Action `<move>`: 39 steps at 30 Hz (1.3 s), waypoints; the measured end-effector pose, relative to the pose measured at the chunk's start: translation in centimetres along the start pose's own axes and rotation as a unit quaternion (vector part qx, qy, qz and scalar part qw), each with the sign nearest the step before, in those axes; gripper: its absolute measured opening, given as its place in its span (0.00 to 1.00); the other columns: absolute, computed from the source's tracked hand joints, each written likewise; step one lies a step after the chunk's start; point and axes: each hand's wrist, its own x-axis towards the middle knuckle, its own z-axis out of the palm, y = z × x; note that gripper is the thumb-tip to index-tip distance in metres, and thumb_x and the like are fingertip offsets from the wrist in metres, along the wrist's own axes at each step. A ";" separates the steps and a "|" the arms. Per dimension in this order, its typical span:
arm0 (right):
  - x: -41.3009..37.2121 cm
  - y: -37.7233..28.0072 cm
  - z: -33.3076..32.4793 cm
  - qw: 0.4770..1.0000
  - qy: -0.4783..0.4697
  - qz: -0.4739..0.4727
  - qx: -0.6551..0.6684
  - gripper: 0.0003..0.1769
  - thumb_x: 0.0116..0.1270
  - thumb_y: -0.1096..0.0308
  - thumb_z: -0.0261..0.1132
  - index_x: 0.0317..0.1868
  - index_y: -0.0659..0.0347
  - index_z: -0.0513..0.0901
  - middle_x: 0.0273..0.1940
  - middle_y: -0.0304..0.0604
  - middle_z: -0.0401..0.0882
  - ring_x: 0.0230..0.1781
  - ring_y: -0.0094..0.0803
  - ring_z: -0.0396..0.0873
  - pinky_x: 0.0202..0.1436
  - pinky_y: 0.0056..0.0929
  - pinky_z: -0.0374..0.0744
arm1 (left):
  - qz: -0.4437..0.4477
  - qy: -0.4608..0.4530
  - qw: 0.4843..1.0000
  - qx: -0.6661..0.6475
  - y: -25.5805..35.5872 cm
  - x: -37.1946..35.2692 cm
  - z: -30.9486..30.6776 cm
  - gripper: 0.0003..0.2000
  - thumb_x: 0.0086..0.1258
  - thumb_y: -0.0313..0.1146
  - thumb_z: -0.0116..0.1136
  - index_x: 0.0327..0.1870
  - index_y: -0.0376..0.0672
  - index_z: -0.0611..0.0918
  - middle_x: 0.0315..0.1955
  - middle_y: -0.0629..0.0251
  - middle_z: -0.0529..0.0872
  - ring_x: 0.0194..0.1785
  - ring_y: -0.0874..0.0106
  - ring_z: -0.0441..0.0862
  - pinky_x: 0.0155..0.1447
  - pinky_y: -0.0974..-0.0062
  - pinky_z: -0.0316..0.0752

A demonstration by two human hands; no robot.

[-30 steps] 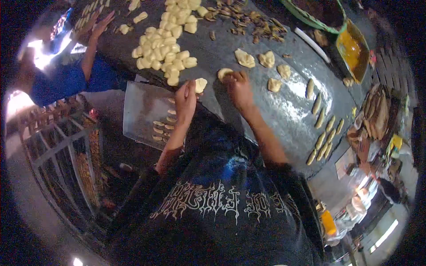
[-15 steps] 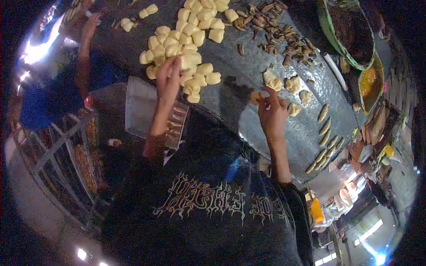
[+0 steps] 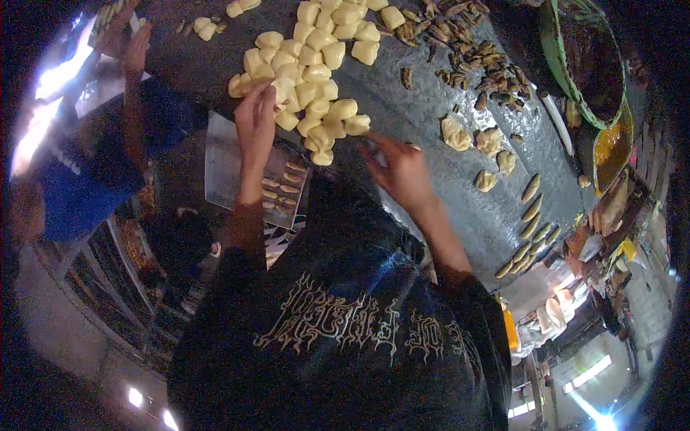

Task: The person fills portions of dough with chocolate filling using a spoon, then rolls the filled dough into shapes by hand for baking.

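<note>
Many pale yellow dough pieces (image 3: 316,55) lie heaped at the top centre of the table. At the near-left side of this heap, my left hand (image 3: 257,115) has its fingers curled on a dough piece (image 3: 285,93). My right hand (image 3: 402,171) is over the table just right of the heap's lower end, palm down, with fingers apart and nothing visible in them. Its fingertips are close to the dough piece (image 3: 357,125) at the edge of the heap. To the right lie several crumpled, flattened dough pieces (image 3: 456,133) and a group of slim shaped rolls (image 3: 531,207).
Brown filling strips (image 3: 496,75) are piled at the upper right. Beside them are a white stick (image 3: 557,123), a green-rimmed basket (image 3: 559,57) and a container of orange-yellow liquid (image 3: 611,154). A metal tray (image 3: 224,161) with rolls is at left. Another person's hand (image 3: 136,49) shows at upper left.
My right hand has moved left from the flattened dough pieces toward the heap, and its fingers have spread. My left hand has shifted slightly left along the heap. The view has shifted a little.
</note>
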 end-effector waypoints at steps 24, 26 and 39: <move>-22.0 8.3 -2.0 0.944 0.252 0.212 -0.005 0.29 0.62 0.77 0.67 0.65 0.64 0.73 0.56 0.59 0.77 0.55 0.59 0.77 0.60 0.49 0.78 | 0.042 -0.111 0.993 0.014 2.2 -17.3 8.4 0.13 0.79 0.31 0.58 0.56 0.31 0.82 0.45 0.61 0.88 0.47 0.77 0.84 0.52 0.78 0.79; -23.1 5.0 -3.9 0.907 0.383 0.143 -0.100 0.30 0.62 0.80 0.65 0.67 0.61 0.74 0.52 0.55 0.80 0.53 0.57 0.79 0.56 0.48 0.79 | 0.020 -0.189 0.980 -0.051 4.4 -20.1 10.8 0.13 0.80 0.32 0.57 0.56 0.32 0.82 0.47 0.64 0.88 0.48 0.78 0.83 0.53 0.78 0.79; -31.4 4.7 -5.0 0.937 0.268 0.085 0.206 0.19 0.64 0.67 0.73 0.53 0.65 0.83 0.43 0.51 0.82 0.46 0.37 0.83 0.46 0.35 0.82 | 0.048 -0.435 0.892 -0.116 7.4 -31.5 18.7 0.23 0.69 0.24 0.67 0.65 0.35 0.75 0.50 0.56 0.88 0.52 0.69 0.86 0.55 0.71 0.80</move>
